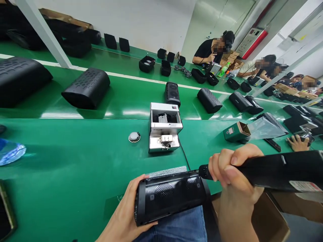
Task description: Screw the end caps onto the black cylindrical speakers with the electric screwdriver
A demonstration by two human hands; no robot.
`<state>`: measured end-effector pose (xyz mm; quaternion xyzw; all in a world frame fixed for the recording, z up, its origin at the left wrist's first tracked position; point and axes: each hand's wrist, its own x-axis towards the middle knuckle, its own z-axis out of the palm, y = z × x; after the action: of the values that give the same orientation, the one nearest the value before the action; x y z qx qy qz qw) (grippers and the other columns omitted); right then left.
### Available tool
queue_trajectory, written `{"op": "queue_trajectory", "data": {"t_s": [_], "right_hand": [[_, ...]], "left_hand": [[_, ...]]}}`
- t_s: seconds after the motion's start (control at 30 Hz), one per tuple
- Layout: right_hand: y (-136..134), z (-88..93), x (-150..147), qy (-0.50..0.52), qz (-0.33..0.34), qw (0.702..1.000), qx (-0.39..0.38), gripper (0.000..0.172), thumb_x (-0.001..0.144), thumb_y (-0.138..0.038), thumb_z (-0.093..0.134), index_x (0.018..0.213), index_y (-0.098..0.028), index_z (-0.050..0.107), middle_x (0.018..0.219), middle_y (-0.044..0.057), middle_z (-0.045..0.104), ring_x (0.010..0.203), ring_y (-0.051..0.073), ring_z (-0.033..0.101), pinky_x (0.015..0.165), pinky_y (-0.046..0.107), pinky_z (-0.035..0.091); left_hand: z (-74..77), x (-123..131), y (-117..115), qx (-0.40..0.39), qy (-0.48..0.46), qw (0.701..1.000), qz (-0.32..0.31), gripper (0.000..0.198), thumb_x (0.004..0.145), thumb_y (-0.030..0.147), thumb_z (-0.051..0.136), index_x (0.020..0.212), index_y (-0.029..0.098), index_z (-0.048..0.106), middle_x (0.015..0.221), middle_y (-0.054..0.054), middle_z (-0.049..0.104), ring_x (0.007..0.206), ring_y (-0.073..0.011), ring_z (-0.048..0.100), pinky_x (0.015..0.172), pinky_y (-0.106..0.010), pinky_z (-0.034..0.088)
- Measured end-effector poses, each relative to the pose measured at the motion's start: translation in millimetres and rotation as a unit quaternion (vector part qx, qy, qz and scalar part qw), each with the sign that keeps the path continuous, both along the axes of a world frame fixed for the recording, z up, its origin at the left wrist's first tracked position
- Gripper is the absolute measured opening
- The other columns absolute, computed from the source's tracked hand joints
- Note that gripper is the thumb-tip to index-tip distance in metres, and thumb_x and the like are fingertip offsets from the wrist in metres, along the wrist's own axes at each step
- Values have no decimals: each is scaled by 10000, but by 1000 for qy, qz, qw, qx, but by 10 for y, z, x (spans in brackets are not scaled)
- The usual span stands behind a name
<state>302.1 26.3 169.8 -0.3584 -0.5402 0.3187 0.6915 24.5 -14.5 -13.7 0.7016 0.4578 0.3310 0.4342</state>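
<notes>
A black speaker housing (174, 195) with two perforated patches lies tilted at the table's front edge, above the person's lap. My left hand (131, 208) grips its left end, thumb on the upper edge and fingers beneath. My right hand (234, 171) is wrapped round a black electric screwdriver (272, 169), whose tip meets the upper right corner of the housing. Part of a grey foam pad (168, 171) shows behind the housing. Farther back stands a silver screw feeder (165, 129), with a small round speaker driver (134, 137) to its left.
Black housings (87, 88) line the green table (75, 161). A green tin (236, 131) and a plastic bag (267, 127) lie to the right. An open cardboard box (267, 218) is below my right arm. Several people sit farther off; another person's hand (299, 143) is at right.
</notes>
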Motion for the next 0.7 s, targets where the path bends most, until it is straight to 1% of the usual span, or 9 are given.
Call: {"op": "queue_trajectory", "data": {"t_s": [0.13,0.2,0.27,0.33,0.4,0.47,0.53,0.6,0.7], "right_hand": [[106,-9,91,-8,40,999,23,172,970,-161,768,964,-267,633,597,-105,470,388,76,388,417,215,402],[161,14,130,-13,47,999,16,180,963,-164,793,954,-263,643,600,-105,503,386,80,427,413,217,433],[193,93,150,-31,59,998,-11,176,947,-177,825,958,-254,666,601,-97,550,397,95,485,416,233,465],[205,240,137,-47,63,997,-17,168,927,-190,850,989,-240,702,599,-90,582,396,108,518,407,250,477],[228,427,76,-39,34,998,24,170,909,-183,857,1019,-220,733,596,-88,586,384,104,505,387,254,462],[300,591,-39,-8,-8,995,100,153,899,-157,844,987,-221,736,582,-94,565,377,98,475,371,254,435],[439,675,-194,12,-33,986,160,165,903,-151,840,934,-247,710,576,-101,545,386,101,473,377,261,435],[632,662,-363,11,-46,982,183,200,929,-194,853,897,-273,672,577,-106,516,394,105,485,388,265,440],[939,531,-566,-22,-73,981,177,256,967,-294,860,845,-275,635,582,-98,493,400,101,494,398,266,440]], "left_hand": [[8,-7,34,17,12,1000,-16,1116,824,287,971,1714,384,304,1675,-157,547,1517,-443,626,1250,-677,553],[13,-2,52,30,14,999,-22,1131,826,296,975,1716,377,281,1664,-160,542,1514,-438,623,1246,-677,552],[18,12,61,35,14,999,-24,1143,816,281,979,1713,372,276,1657,-160,538,1507,-436,621,1240,-676,552],[19,28,64,36,13,999,-24,1154,806,262,983,1712,371,277,1657,-156,534,1508,-435,616,1239,-670,552],[13,41,67,43,7,999,-25,1165,802,263,986,1715,379,271,1663,-150,528,1516,-432,607,1243,-666,547],[3,47,71,52,4,998,-27,1181,802,265,989,1719,390,256,1669,-145,520,1526,-430,595,1255,-669,535],[-4,48,77,60,6,998,-30,1193,800,251,988,1720,395,242,1680,-146,503,1542,-430,576,1269,-679,516],[-2,47,80,66,9,997,-30,1207,799,237,987,1723,393,226,1681,-150,493,1549,-431,565,1275,-685,506],[12,46,80,70,12,997,-31,1223,799,239,991,1728,386,208,1675,-156,492,1548,-431,565,1274,-679,510]]}}
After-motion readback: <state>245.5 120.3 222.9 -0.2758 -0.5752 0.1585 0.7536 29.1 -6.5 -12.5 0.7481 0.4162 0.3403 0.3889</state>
